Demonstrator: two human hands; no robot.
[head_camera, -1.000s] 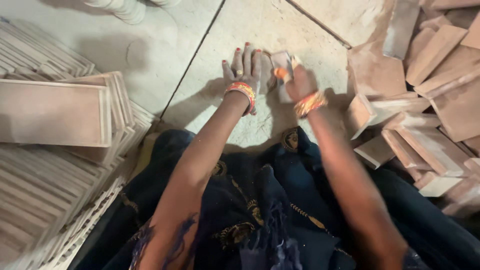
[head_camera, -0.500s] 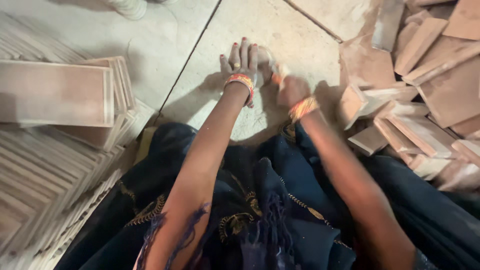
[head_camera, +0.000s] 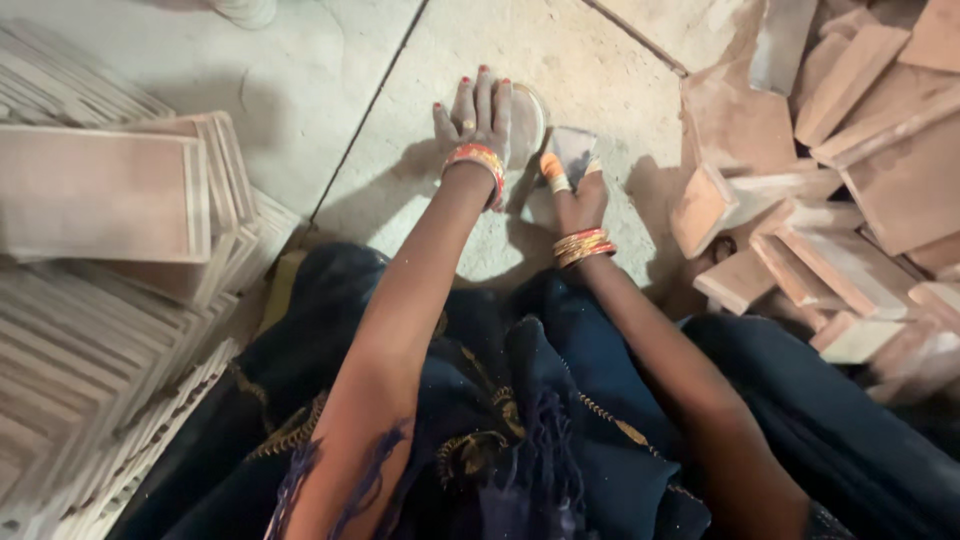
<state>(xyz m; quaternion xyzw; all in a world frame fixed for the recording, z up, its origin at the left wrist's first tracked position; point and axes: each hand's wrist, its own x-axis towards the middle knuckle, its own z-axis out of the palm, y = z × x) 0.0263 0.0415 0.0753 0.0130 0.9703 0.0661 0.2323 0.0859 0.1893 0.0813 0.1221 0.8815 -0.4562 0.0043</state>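
Note:
My left hand lies flat, fingers together, pressing on a small round pale disc that rests on the concrete floor. Just right of it, my right hand grips a small grey flat-bladed scraper, its blade touching the floor beside the disc. Orange and red bangles circle both wrists. My dark blue clothing fills the lower part of the view.
A loose heap of reddish clay tiles lies at the right. Neat stacks of flat tiles stand at the left. A floor joint runs diagonally past my left hand.
Both hands have stayed together over the disc; the right hand has shifted its grip slightly and the scraper blade now shows more clearly. The view has shifted a little.

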